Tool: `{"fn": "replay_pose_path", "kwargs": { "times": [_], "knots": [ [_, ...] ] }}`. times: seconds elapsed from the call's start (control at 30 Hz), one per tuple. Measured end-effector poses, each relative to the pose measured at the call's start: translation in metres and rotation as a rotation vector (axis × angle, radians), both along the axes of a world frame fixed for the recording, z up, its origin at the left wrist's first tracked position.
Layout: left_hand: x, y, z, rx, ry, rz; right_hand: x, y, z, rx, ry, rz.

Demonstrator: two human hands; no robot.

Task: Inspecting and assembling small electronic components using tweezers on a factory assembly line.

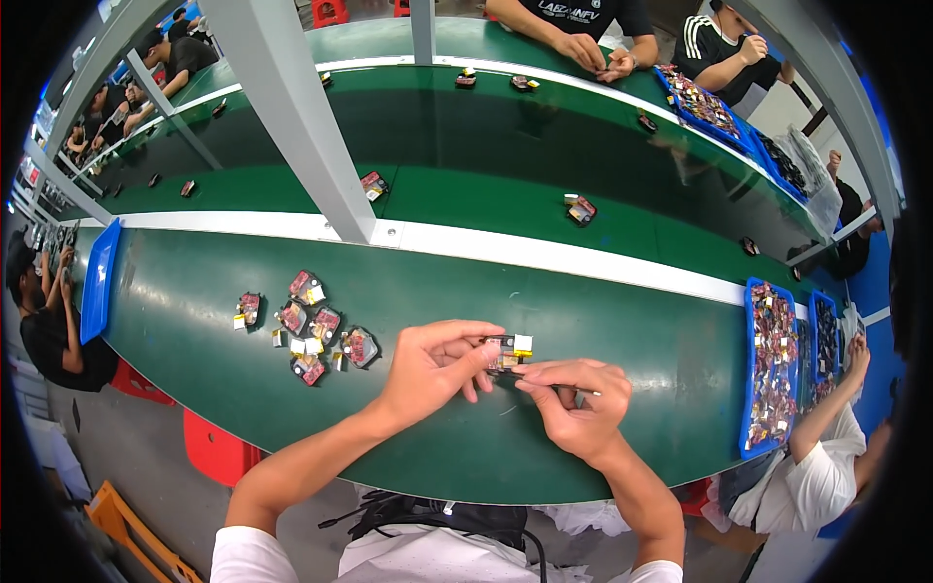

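In front of me, over the green bench, my left hand [435, 367] is closed on a small electronic module [505, 356] with a black casing, a reddish circuit board and a white-and-yellow block. My right hand [580, 400] pinches a thin dark tool [591, 392] whose inner end meets the lower edge of the module. The fingers partly cover this tool, so its exact kind cannot be made out. To the left, a loose group of similar modules [325, 324] lies on the bench, some with white-and-yellow blocks beside them.
Beyond a white rail [544, 251] runs a conveyor belt [447, 131] with scattered modules. A grey post [301, 126] rises from the rail. At the right stands a blue tray [746, 389] heaped with parts; another blue tray [97, 282] is at the far left. Several people work around.
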State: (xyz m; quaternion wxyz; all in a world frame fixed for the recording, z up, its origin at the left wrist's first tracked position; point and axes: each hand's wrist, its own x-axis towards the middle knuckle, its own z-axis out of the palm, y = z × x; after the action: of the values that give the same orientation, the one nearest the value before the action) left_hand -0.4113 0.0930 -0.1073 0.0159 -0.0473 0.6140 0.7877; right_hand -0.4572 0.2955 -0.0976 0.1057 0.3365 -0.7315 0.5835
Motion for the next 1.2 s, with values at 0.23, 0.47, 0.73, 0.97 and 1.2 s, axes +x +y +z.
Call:
{"fn": "replay_pose_path", "kwargs": {
  "times": [0.23,0.47,0.73,0.97,1.2],
  "knots": [
    [-0.001,0.007,0.001,-0.137,0.024,0.039,0.002,-0.002,-0.009,0.083,0.243,-0.022],
    [-0.016,0.014,0.005,-0.316,-0.029,0.076,-0.004,0.002,-0.011,0.117,0.378,-0.046],
    [-0.159,-0.051,0.007,-0.596,0.087,0.514,-0.018,0.006,-0.008,-0.094,0.232,-0.17],
    [-0.182,-0.039,0.003,-1.371,0.426,0.829,-0.017,0.007,-0.006,-0.074,0.236,-0.173],
    [-0.186,0.029,-0.003,-1.465,0.454,0.417,-0.015,0.005,-0.01,-0.044,0.251,-0.156]
  ]
}}
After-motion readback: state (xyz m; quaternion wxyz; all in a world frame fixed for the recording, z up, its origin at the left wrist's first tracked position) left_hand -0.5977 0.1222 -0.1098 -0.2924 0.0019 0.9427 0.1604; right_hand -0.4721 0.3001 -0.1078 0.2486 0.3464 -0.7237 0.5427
